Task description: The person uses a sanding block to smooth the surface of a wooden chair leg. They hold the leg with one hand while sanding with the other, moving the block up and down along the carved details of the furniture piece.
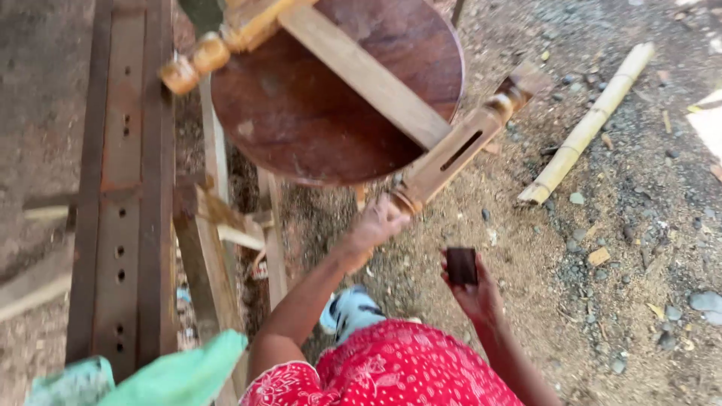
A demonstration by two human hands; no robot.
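**Head view: upturned round table held by one leg, dark block in the other hand**

Head camera looks straight down, and the left hand (378,223) is closed around the foot end of a table leg (451,154), the pale turned one with a slot cut through it. That leg belongs to a round wooden table (316,105) tipped on its side, dark underside facing up, a pale cross brace (361,71) running over it. The right hand (475,289) sits lower, palm up, fingers loosely curled about a small dark block (462,265), held more by cradling than by pinching.

Now the risks, as I read them. Only one hand steadies that table, and the grip is far out at the leg's end, so the heavy top could swing or roll away and twist the leg out of the fingers. The block rests lightly, and a jolt could tip it off into the sawdust and gravel, where a dark piece would be hard to spot.

Around the work: a rusty metal frame (120,188) with drilled holes stands close on the left, with wooden offcuts (218,225) beside it, leaving little room for the table to turn that way. A second turned leg (199,60) points towards that frame. A bamboo pole (590,120) lies on the ground well to the right. A blue-and-white sandal (350,312) shows directly under the leg, so a dropped table lands near that foot. Green cloth (180,372) sits at the lower left.
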